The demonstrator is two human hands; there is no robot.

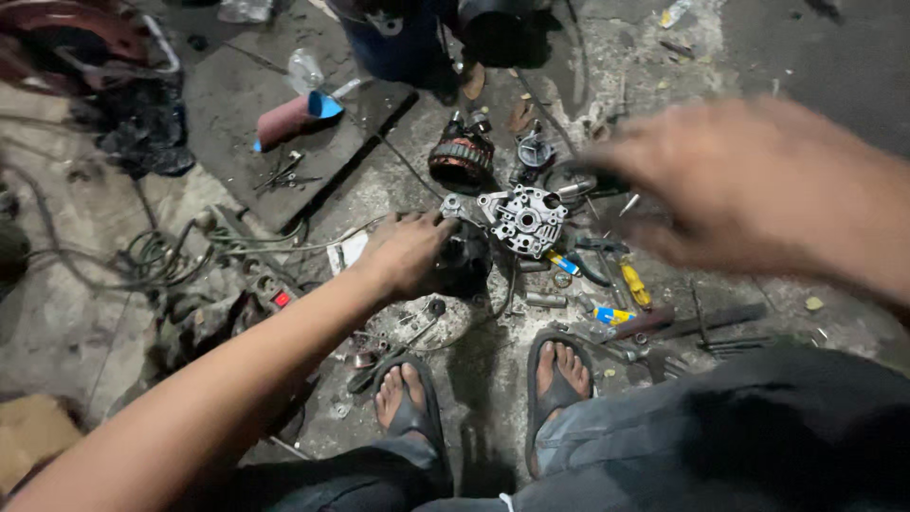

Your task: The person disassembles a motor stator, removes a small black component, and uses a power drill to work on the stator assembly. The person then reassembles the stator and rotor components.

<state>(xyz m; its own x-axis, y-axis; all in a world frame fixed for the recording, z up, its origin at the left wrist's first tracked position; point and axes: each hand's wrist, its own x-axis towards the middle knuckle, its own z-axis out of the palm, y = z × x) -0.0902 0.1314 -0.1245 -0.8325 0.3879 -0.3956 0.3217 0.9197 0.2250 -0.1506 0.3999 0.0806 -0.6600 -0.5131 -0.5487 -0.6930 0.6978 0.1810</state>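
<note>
— Grease-dark motor body (463, 261) sits on the concrete floor (493, 379), just ahead of two sandalled feet. How would it handle?

— Heavy and rigid, I'd judge, and likely oily; best taken around its round flank, not by any thin tab.

— What's holding it?

— Left hand (406, 254), arm stretched forward and low, fingers curled over the near side, pressing on it.

— And the other?

— Right hand (749, 185) hangs raised and blurred above the parts, fingers loosely spread downward, holding nothing I can see.

— What lies around?

— Silvery end housing (524, 220) touching the body's far side, a copper-wound stator (462, 161) beyond, yellow-handled tools (633, 283) to the right, a tangle of cables (161, 256) to the left.
</note>
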